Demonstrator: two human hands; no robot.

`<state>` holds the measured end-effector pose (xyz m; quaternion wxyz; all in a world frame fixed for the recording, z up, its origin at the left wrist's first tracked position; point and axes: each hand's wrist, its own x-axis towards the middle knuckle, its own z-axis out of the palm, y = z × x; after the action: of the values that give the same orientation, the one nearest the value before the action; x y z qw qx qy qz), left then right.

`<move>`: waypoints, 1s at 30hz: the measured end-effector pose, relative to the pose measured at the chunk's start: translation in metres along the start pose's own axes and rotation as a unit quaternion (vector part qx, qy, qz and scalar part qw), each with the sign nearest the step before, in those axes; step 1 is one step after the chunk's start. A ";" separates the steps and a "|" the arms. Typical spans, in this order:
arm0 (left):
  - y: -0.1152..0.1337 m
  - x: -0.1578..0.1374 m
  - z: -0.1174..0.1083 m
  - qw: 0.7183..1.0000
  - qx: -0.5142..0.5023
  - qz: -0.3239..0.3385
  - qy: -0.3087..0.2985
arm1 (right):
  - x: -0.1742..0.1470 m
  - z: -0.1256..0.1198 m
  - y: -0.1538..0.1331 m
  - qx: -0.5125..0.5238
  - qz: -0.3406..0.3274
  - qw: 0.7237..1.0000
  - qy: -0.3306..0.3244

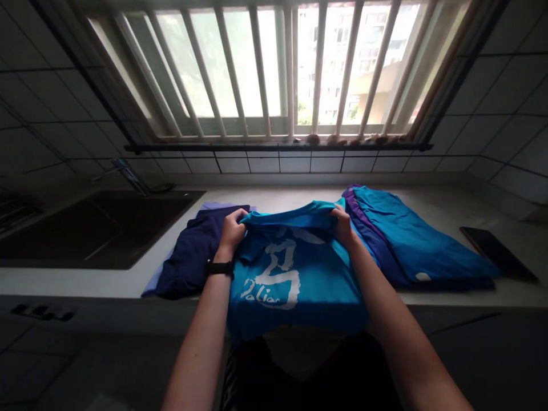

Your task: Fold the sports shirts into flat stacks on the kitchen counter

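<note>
A blue T-shirt (325,279) with large white lettering hangs over the counter's front edge, its upper part lifted between my hands. My left hand (234,231), with a black band on the wrist, is closed on the shirt's upper left part. On the upper right, my right hand (342,225) grips the same shirt, fingers partly hidden by cloth. Dark navy folded clothes (188,251) lie beside my left hand, over a lilac piece. To the right of my right hand rests a stack of folded blue and purple clothes (398,228).
A dark sink (103,228) with a faucet (131,177) is set into the counter (171,282) on the left. At the far right lies a dark flat phone-like object (496,251). Behind the counter is a barred window (265,74) with small round objects (314,139) on its sill.
</note>
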<state>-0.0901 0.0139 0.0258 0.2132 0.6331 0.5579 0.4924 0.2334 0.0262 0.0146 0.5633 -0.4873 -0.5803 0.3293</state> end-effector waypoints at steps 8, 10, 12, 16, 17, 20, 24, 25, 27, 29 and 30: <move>0.003 0.003 0.000 0.985 0.028 -0.071 0.154 | 0.003 -0.004 -0.007 -0.037 0.012 0.999 -0.009; 0.003 0.002 -0.001 0.986 0.020 -0.074 0.146 | 0.003 -0.002 -0.005 -0.150 -0.002 0.988 0.030; 0.004 -0.001 -0.003 0.994 -0.025 -0.058 0.091 | 0.002 -0.001 -0.003 -0.240 -0.021 0.969 0.062; 0.010 -0.018 -0.008 0.984 -0.113 -0.065 -0.125 | -0.002 -0.002 0.000 -0.332 -0.042 0.932 0.142; 0.013 -0.022 -0.009 0.973 -0.131 -0.078 -0.171 | -0.003 -0.003 -0.001 -0.337 -0.047 0.927 0.159; 0.018 -0.028 -0.010 0.945 -0.188 -0.087 -0.255 | -0.003 -0.004 -0.004 -0.313 -0.062 0.928 0.190; 0.018 -0.018 -0.004 0.983 -0.158 -0.037 -0.088 | 0.001 -0.004 -0.008 -0.162 -0.031 0.975 0.151; 0.016 -0.015 -0.002 0.990 -0.127 -0.028 -0.048 | 0.001 -0.004 -0.009 -0.103 -0.013 0.986 0.131; 0.013 -0.011 0.002 0.997 -0.069 -0.018 -0.043 | 0.001 -0.005 -0.010 0.007 0.013 0.996 0.084; 0.012 -0.011 0.005 0.996 -0.032 -0.013 -0.086 | -0.001 -0.007 -0.011 0.069 0.013 0.997 0.034; 0.012 -0.011 0.006 0.994 -0.017 -0.011 -0.108 | -0.003 -0.008 -0.011 0.053 -0.002 0.999 0.011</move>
<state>-0.0776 0.0016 0.0287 0.2879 0.6728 0.5302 0.4281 0.2386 0.0186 0.0250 0.5954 -0.4588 -0.5571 0.3531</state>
